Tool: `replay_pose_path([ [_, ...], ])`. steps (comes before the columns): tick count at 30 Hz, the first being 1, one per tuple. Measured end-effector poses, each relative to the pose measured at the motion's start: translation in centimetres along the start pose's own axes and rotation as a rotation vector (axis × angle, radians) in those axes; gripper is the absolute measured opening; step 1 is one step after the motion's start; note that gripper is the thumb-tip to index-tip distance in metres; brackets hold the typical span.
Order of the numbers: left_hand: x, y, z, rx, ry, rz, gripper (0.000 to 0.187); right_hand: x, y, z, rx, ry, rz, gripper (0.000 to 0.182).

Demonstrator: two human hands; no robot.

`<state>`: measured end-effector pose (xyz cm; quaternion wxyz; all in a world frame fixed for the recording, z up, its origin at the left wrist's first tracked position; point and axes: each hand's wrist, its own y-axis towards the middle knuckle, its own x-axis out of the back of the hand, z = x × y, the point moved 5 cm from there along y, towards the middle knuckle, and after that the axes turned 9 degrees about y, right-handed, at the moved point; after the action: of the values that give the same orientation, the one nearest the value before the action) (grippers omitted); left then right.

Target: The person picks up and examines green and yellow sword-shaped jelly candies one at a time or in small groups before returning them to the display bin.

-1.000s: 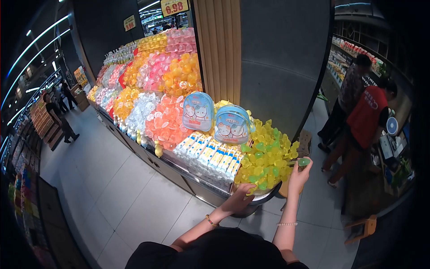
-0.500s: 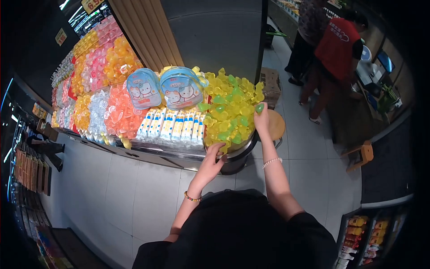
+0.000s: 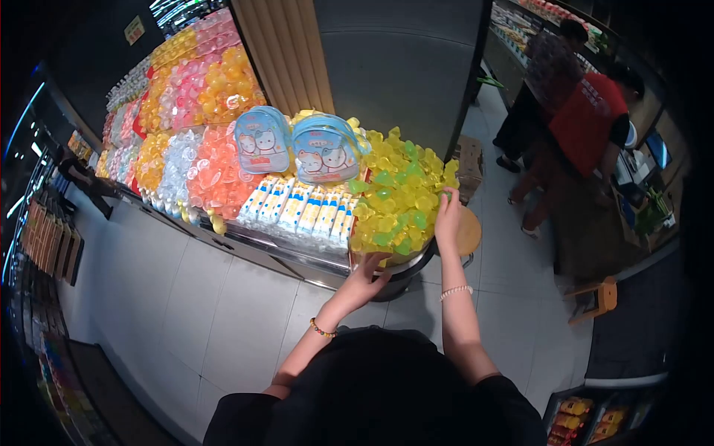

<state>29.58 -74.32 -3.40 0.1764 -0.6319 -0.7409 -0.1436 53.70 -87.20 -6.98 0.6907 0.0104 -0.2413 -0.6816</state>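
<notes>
A heaped pile of yellow and green translucent jelly cups [image 3: 405, 189] fills the rounded end of the display counter. At the pile's right edge is my right hand [image 3: 448, 221], its fingers bent together against the outer yellow pieces; what lies between them is hidden. My left hand [image 3: 363, 286] is at the front rim, fingers apart, close to the lowest yellow pieces and holding nothing I can see. White packets with blue and yellow print [image 3: 301, 208] stand in a row left of the pile. Behind them are two clear-fronted blue cat backpacks [image 3: 325, 154].
Orange jelly packs [image 3: 217, 175] and other coloured sweets rise in tiers to the left. A round wooden stool [image 3: 468, 232] and a cardboard box [image 3: 468, 167] stand beside the pile. A person in a red vest [image 3: 587, 123] and another person are at a right-hand counter.
The view has shifted, so the display sits farther right. A green piece showed in my right hand earlier; it no longer shows there. My left hand remains by the front rim.
</notes>
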Motion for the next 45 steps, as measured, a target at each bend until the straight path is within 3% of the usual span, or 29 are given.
replay_pose_path([
  [2, 0.0, -0.3, -0.4, -0.099, 0.119, -0.003, 0.044, -0.5, 0.6, -0.3, 0.049, -0.013, -0.015, 0.02],
  [4, 0.4, -0.5, -1.3, -0.018, 0.177, 0.067, 0.043, -0.5, 0.5, 0.0, 0.018, -0.023, -0.004, 0.016],
  [6, 0.8, -0.7, -1.2, 0.019, 0.157, 0.086, 0.045, -0.2, -0.2, 0.1, 0.075, -0.089, -0.005, 0.021],
  [8, 0.8, -0.8, 0.0, 0.011, 0.16, 0.047, 0.044, -0.2, -2.0, 2.1, 0.29, -0.296, -0.105, 0.03],
  [11, 1.0, -1.0, 0.7, -0.043, 0.141, 0.01, 0.043, -1.0, -2.5, 2.1, 0.325, -0.33, 0.016, 0.037],
  [14, 0.8, -1.0, 1.4, -0.115, 0.127, -0.026, 0.043, -0.2, -1.8, 3.8, 0.225, -0.477, 0.123, 0.043],
  [19, 0.9, -1.2, 1.6, -0.292, 0.154, -0.107, 0.042, -0.2, -1.5, 4.2, 0.231, -0.515, 0.152, 0.043],
  [26, 1.2, -0.9, 2.5, -0.29, 0.235, -0.031, 0.044, 0.0, -2.2, 5.1, 0.321, -0.531, -0.003, 0.041],
  [29, 2.0, -1.3, 1.2, -0.292, 0.16, -0.037, 0.044, -0.6, -0.5, 3.7, 0.134, -0.44, 0.176, 0.044],
  [34, 2.7, -1.6, 1.5, -0.247, 0.168, -0.008, 0.043, -0.4, 0.1, 3.8, 0.149, -0.441, 0.2, 0.04],
  [41, 3.4, -2.1, 0.3, -0.218, 0.166, 0.024, 0.045, 0.6, -0.5, 4.3, 0.013, -0.301, 0.247, 0.033],
  [45, 3.0, -1.5, 0.7, -0.216, 0.144, 0.046, 0.045, 1.8, -1.2, 6.5, 0.325, -0.397, 0.086, 0.028],
])
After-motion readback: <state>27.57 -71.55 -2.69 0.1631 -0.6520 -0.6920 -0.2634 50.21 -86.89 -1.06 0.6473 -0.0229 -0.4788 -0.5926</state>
